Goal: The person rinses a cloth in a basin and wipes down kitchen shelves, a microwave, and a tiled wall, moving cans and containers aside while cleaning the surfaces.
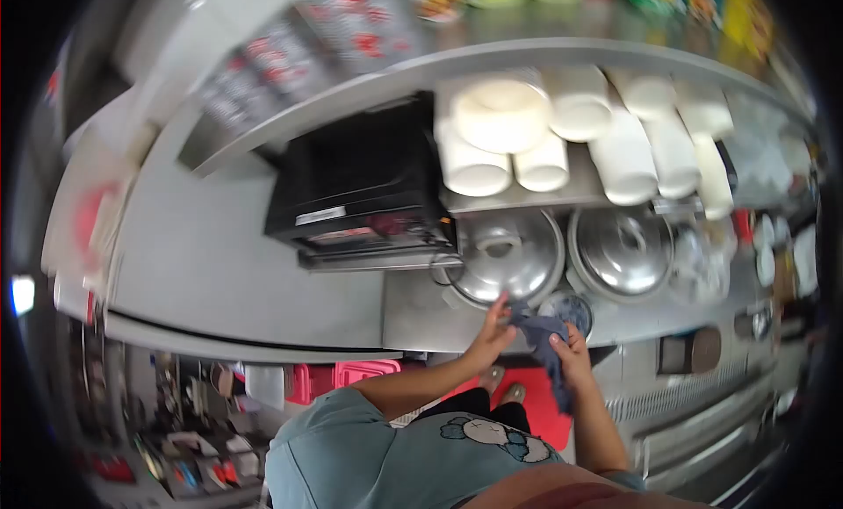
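Pinched in your left hand (493, 335) and right hand (573, 358): grey-blue cloth (543, 335), tail hanging, near two lidded metal pots (518, 276) on steel counter (413, 320).

Black boxy appliance (360, 166) is sitting left of the white container stacks (625, 158), far side. Red-and-grey packs (360, 26) are occupying the upper shelf (544, 49), far left. Right-hand lidded pot (623, 250) is resting nearer than the stacks. Pink bins (364, 369) are sitting near left.

Lidded metal pots (619, 256) and a steel counter (411, 320) show a kitchen
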A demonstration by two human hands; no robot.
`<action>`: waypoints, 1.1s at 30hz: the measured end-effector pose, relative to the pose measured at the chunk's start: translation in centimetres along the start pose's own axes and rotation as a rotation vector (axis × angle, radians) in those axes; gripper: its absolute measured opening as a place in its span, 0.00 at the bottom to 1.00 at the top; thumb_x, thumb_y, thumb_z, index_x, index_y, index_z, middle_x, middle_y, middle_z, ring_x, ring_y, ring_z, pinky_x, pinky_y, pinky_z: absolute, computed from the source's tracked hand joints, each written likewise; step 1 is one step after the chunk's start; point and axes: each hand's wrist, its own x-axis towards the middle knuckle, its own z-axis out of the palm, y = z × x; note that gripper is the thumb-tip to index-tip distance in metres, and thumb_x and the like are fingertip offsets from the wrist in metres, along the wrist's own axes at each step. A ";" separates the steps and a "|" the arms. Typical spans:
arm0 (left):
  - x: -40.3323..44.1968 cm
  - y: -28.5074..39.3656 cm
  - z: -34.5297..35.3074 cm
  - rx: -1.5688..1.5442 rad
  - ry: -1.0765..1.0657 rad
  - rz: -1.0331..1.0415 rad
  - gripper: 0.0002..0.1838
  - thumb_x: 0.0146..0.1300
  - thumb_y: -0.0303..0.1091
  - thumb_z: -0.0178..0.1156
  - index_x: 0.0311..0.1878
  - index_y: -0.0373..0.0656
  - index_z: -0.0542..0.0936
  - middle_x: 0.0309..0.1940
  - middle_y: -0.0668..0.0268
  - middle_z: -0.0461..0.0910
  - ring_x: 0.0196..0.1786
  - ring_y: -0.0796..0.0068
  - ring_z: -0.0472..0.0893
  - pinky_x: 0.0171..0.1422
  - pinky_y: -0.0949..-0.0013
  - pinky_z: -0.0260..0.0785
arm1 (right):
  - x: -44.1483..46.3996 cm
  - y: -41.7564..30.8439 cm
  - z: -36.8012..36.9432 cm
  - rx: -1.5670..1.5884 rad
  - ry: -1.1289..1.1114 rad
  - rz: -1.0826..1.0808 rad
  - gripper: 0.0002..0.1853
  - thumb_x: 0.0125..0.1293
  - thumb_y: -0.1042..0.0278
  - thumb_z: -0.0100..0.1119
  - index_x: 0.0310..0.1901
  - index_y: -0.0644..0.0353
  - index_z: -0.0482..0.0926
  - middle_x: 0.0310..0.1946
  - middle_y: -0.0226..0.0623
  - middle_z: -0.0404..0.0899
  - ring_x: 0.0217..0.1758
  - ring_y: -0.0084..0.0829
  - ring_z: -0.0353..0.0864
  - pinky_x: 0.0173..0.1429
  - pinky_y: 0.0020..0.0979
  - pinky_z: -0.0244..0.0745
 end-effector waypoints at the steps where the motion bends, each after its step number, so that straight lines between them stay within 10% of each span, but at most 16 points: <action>1: -1.5 2.5 0.2 -0.055 -0.095 0.046 0.44 0.74 0.38 0.58 0.83 0.54 0.41 0.71 0.59 0.56 0.63 0.72 0.71 0.68 0.67 0.64 | 0.2 -1.5 3.5 0.221 -0.014 0.017 0.16 0.73 0.60 0.61 0.55 0.61 0.79 0.46 0.29 0.82 0.49 0.22 0.79 0.57 0.27 0.74; 4: -4.8 7.4 1.4 0.222 0.028 0.327 0.40 0.76 0.43 0.56 0.81 0.47 0.46 0.69 0.58 0.61 0.67 0.67 0.71 0.71 0.65 0.63 | 2.7 0.8 10.9 0.581 -0.185 0.291 0.26 0.77 0.57 0.54 0.68 0.65 0.68 0.63 0.36 0.74 0.65 0.29 0.73 0.71 0.31 0.66; 6: -5.0 8.2 0.5 -0.199 0.556 0.078 0.32 0.77 0.50 0.51 0.75 0.42 0.58 0.65 0.59 0.69 0.65 0.65 0.73 0.71 0.62 0.65 | 2.9 1.5 15.4 0.494 -0.255 0.314 0.29 0.78 0.55 0.54 0.72 0.66 0.64 0.67 0.39 0.70 0.69 0.31 0.70 0.74 0.33 0.62; 9: -5.4 9.5 -2.5 -0.604 0.673 0.194 0.26 0.80 0.55 0.42 0.62 0.41 0.71 0.50 0.58 0.79 0.55 0.63 0.80 0.61 0.60 0.73 | 1.9 -5.6 20.7 0.144 -0.398 0.275 0.36 0.77 0.54 0.55 0.76 0.67 0.56 0.73 0.41 0.62 0.72 0.33 0.68 0.74 0.33 0.61; 12: -6.2 15.6 -8.9 -0.728 0.543 0.258 0.31 0.77 0.63 0.40 0.54 0.43 0.76 0.43 0.58 0.81 0.46 0.60 0.81 0.52 0.56 0.76 | 3.3 -12.7 21.8 -0.414 -1.074 0.054 0.38 0.73 0.58 0.61 0.76 0.65 0.57 0.74 0.44 0.63 0.70 0.32 0.71 0.72 0.34 0.65; 16: -8.2 31.6 -15.3 -0.702 0.626 0.669 0.27 0.76 0.61 0.45 0.52 0.45 0.74 0.40 0.60 0.80 0.41 0.60 0.80 0.46 0.54 0.76 | 5.0 -23.5 22.2 -0.064 -0.387 -0.089 0.28 0.70 0.56 0.64 0.66 0.61 0.70 0.61 0.39 0.76 0.61 0.36 0.79 0.60 0.42 0.77; 17: -8.2 33.3 -18.7 -0.546 0.635 0.809 0.27 0.77 0.59 0.44 0.58 0.43 0.73 0.52 0.57 0.79 0.55 0.58 0.80 0.61 0.51 0.75 | 8.3 -24.2 20.0 0.010 -0.233 -0.170 0.32 0.70 0.51 0.62 0.68 0.61 0.67 0.63 0.39 0.74 0.65 0.37 0.75 0.62 0.44 0.75; 22: -4.7 46.2 -22.9 -0.102 0.902 1.027 0.27 0.78 0.54 0.46 0.64 0.40 0.70 0.60 0.53 0.75 0.60 0.55 0.78 0.69 0.51 0.69 | 16.9 -31.9 16.5 0.403 0.239 -0.396 0.44 0.67 0.32 0.58 0.71 0.57 0.58 0.68 0.46 0.63 0.68 0.45 0.64 0.74 0.54 0.58; 26: 0.8 46.9 -29.0 1.685 0.966 0.548 0.29 0.75 0.55 0.47 0.69 0.46 0.73 0.71 0.61 0.71 0.74 0.55 0.67 0.81 0.50 0.49 | 22.0 -34.3 15.8 0.469 0.400 -0.577 0.38 0.70 0.36 0.57 0.69 0.58 0.63 0.67 0.43 0.67 0.67 0.43 0.68 0.72 0.51 0.64; 31: 1.2 52.2 -34.9 1.498 0.550 0.485 0.32 0.77 0.58 0.38 0.73 0.46 0.69 0.75 0.62 0.66 0.76 0.55 0.65 0.82 0.54 0.49 | 24.2 -35.6 17.8 0.621 0.660 -0.840 0.28 0.76 0.48 0.53 0.63 0.66 0.72 0.61 0.40 0.78 0.60 0.41 0.79 0.66 0.44 0.75; 33: 3.9 54.7 -37.8 1.559 0.358 0.164 0.33 0.79 0.56 0.35 0.75 0.43 0.67 0.77 0.59 0.61 0.78 0.53 0.62 0.82 0.53 0.48 | 23.9 -35.7 19.1 0.624 0.698 -0.876 0.27 0.77 0.49 0.51 0.63 0.66 0.73 0.60 0.40 0.79 0.60 0.42 0.79 0.67 0.44 0.76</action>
